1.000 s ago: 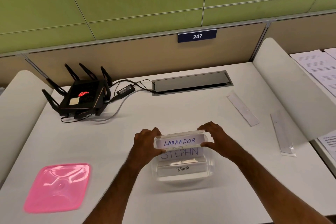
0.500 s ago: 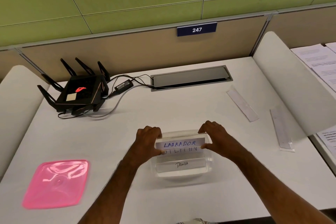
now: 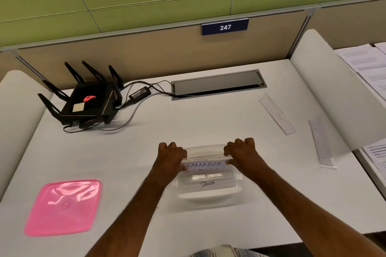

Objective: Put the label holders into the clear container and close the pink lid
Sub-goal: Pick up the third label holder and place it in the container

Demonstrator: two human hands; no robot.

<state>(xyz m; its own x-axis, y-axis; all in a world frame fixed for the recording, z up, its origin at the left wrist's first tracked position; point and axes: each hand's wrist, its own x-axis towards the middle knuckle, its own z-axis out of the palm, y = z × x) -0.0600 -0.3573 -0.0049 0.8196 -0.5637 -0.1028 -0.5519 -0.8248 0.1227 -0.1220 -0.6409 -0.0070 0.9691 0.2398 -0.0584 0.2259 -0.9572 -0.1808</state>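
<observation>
A clear container [image 3: 208, 195] stands on the white desk in front of me. Inside it lies a label holder marked PANDA [image 3: 207, 184]. My left hand [image 3: 170, 155] and my right hand [image 3: 242, 151] pinch the two ends of a label holder marked LABRADOR [image 3: 205, 165], held across the container's far half over another holder that is mostly hidden. The pink lid [image 3: 62, 206] lies flat at the desk's near left. Two more label holders lie at the right: one [image 3: 276, 116] further back, one [image 3: 321, 144] nearer the divider.
A black router [image 3: 87, 102] with antennas and its cables sits at the back left. A metal cable hatch [image 3: 217, 84] is set into the desk's back. White dividers [image 3: 325, 94] flank the desk; papers [image 3: 367, 62] lie beyond the right one.
Both hands have lowered the LABRADOR holder further into the container, covering the STEPHN holder beneath it. The view has tilted slightly.
</observation>
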